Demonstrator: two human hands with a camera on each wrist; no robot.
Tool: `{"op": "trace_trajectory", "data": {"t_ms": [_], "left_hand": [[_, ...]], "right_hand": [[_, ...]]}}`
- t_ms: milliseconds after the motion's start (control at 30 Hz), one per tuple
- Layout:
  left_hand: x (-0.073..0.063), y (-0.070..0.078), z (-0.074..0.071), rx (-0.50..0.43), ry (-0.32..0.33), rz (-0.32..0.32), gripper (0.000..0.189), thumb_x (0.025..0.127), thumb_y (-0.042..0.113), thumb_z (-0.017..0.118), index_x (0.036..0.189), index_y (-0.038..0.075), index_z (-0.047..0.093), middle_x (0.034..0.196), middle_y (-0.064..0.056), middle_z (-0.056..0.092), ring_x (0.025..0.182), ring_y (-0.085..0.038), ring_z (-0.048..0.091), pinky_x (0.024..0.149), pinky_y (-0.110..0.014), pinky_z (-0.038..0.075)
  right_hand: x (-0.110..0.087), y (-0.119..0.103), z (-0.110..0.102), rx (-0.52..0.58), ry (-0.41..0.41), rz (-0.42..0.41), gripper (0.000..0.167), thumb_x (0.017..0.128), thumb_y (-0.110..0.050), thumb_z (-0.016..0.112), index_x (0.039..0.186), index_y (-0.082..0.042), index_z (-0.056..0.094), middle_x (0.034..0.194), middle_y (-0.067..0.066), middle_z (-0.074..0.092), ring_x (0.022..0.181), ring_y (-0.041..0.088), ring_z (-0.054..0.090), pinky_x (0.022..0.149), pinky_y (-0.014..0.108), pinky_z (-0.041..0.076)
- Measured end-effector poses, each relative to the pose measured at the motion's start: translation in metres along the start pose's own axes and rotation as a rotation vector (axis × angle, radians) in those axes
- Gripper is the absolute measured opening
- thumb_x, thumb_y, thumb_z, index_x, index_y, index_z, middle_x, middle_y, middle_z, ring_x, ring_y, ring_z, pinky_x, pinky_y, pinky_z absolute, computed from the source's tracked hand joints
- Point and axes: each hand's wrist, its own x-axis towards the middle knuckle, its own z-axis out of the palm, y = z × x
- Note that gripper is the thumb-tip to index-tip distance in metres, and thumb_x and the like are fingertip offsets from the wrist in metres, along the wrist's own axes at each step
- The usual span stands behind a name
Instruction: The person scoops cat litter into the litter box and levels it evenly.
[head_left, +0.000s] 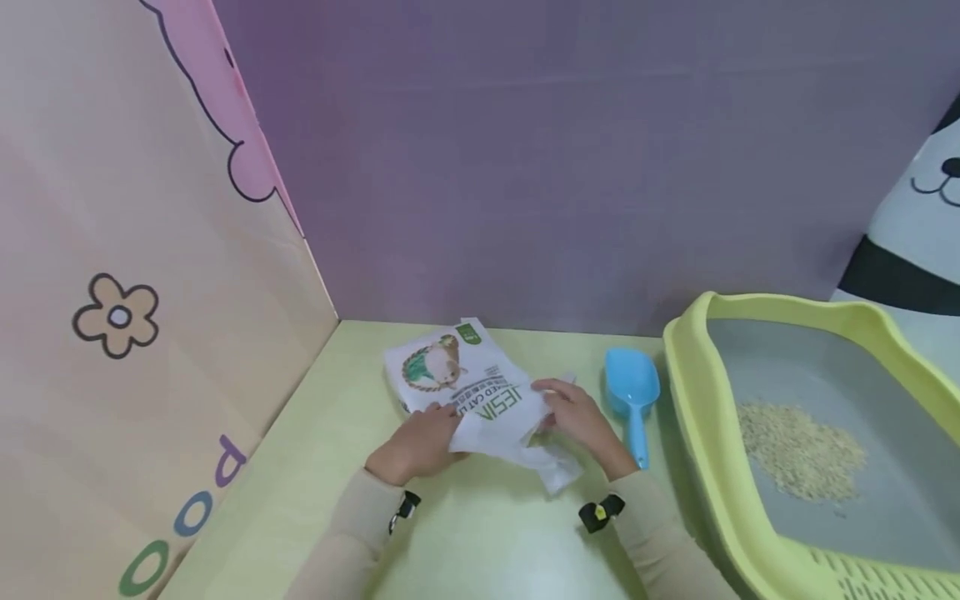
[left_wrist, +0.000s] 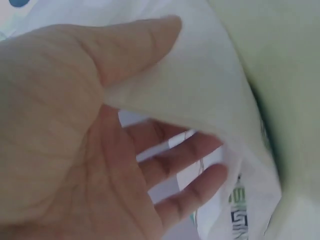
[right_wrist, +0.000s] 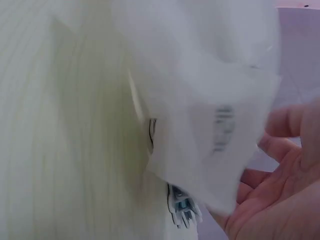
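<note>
A white cat litter bag (head_left: 501, 367), printed with a cat picture and green lettering, lies crumpled on the pale table between both hands. My left hand (head_left: 420, 442) grips its near left edge. In the left wrist view the bag's edge (left_wrist: 200, 90) passes between the thumb and the fingers. At the right end, my right hand (head_left: 579, 418) holds the bag near a loose, folded corner. The right wrist view has a white flap (right_wrist: 210, 135) hanging in front of the curled fingers (right_wrist: 282, 122), hiding part of them.
A blue litter scoop (head_left: 632, 385) lies just right of the right hand. Beyond it stands a yellow-green litter box (head_left: 712, 417) with a grey floor and a heap of pale litter (head_left: 801, 454). A purple wall (head_left: 525, 167) rises behind the table, with a printed panel (head_left: 150, 250) at left.
</note>
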Motion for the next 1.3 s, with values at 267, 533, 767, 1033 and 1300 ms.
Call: {"op": "trace_trajectory", "data": {"t_ms": [267, 533, 767, 1033, 1300], "left_hand": [[0.006, -0.030, -0.017, -0.351, -0.033, 0.057, 0.035, 0.088, 0.020, 0.063, 0.123, 0.020, 0.059, 0.122, 0.000, 0.062, 0.113, -0.020, 0.057, 0.097, -0.043, 0.044], [0.006, -0.064, -0.020, -0.633, -0.110, -0.030, 0.036, 0.093, 0.029, 0.057, 0.128, 0.022, 0.056, 0.115, -0.001, 0.065, 0.092, -0.014, 0.064, 0.083, -0.043, 0.051], [0.006, -0.076, -0.018, -0.745, -0.107, -0.118, 0.032, 0.094, 0.031, 0.054, 0.121, 0.014, 0.059, 0.097, -0.005, 0.068, 0.074, -0.018, 0.066, 0.071, -0.046, 0.054], [0.009, -0.078, -0.019, -0.793, -0.054, -0.194, 0.038, 0.090, 0.036, 0.060, 0.120, 0.013, 0.058, 0.097, -0.006, 0.069, 0.076, -0.020, 0.067, 0.070, -0.046, 0.055], [0.015, -0.078, -0.020, -0.784, 0.030, -0.234, 0.032, 0.086, 0.033, 0.067, 0.106, 0.008, 0.063, 0.088, -0.009, 0.069, 0.068, -0.020, 0.067, 0.063, -0.046, 0.055]], "right_hand": [[0.004, 0.004, 0.003, -0.031, 0.044, 0.096, 0.023, 0.091, -0.014, 0.053, 0.107, -0.009, 0.068, 0.097, 0.012, 0.066, 0.069, 0.018, 0.060, 0.061, 0.029, 0.050], [0.005, 0.010, -0.002, 0.231, -0.004, 0.085, 0.032, 0.092, -0.019, 0.048, 0.107, 0.002, 0.066, 0.092, 0.017, 0.068, 0.067, 0.019, 0.064, 0.063, 0.031, 0.054], [0.003, 0.013, -0.004, 0.195, -0.047, 0.030, 0.028, 0.090, -0.011, 0.054, 0.114, 0.001, 0.062, 0.092, 0.013, 0.064, 0.075, 0.018, 0.062, 0.071, 0.033, 0.055], [0.006, 0.014, 0.000, -0.030, 0.024, -0.019, 0.028, 0.094, -0.034, 0.055, 0.101, -0.009, 0.063, 0.091, 0.012, 0.063, 0.079, 0.021, 0.061, 0.067, 0.032, 0.050], [0.011, 0.013, 0.011, -0.124, 0.209, -0.026, 0.033, 0.092, -0.037, 0.057, 0.075, -0.009, 0.055, 0.097, 0.009, 0.055, 0.087, 0.021, 0.053, 0.071, 0.030, 0.043]]}}
